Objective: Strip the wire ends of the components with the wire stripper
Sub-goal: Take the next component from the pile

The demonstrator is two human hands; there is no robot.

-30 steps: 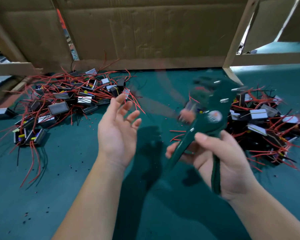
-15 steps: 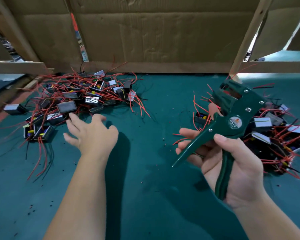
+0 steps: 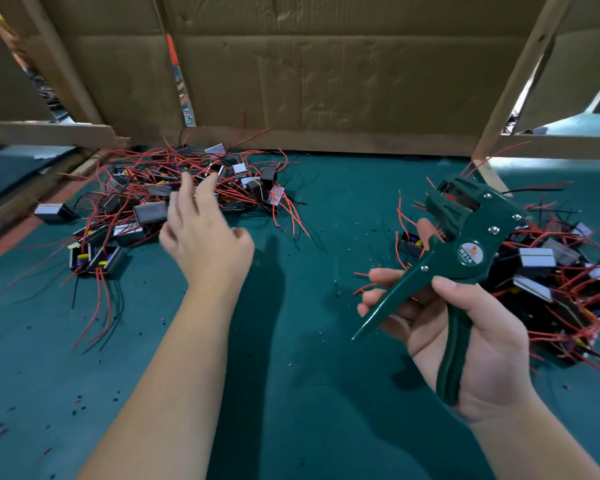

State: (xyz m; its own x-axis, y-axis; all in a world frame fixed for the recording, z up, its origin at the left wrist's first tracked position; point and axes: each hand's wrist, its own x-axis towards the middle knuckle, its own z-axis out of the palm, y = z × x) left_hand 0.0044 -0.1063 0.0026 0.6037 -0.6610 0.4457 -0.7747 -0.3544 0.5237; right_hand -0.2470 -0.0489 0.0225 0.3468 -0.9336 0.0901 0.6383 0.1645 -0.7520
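Left hand (image 3: 205, 237) has been moved from mid-table out over the left pile of small black-and-silver boxed components with red and black leads (image 3: 149, 211). Fingers are spread and straight, and nothing is held. Fingertips are motion-blurred, so contact with a component cannot be confirmed.

Dark green pistol-grip wire stripper (image 3: 465, 251) is gripped in the right hand (image 3: 482, 341). Rear handle is wrapped by palm and thumb, front lever is rested on the fingers, and the handles are sprung apart. It is held raised above the teal table mat (image 3: 291, 375), in front of the right pile of the same components (image 3: 537, 261). A second ago it was blurred mid-swing; now it is held steady. No wire is seen in its head.

Judgement: one strip cycle is taken as finished, and the next pick is under way. Left pile is presumed to be unstripped stock and right pile done, which cannot be verified here. Red and black insulation crumbs (image 3: 321, 332) are scattered on the mat, so stripping has evidently been done here. Next, one component is to be pinched free of the tangled leads. Snagging of neighbours is to be expected.
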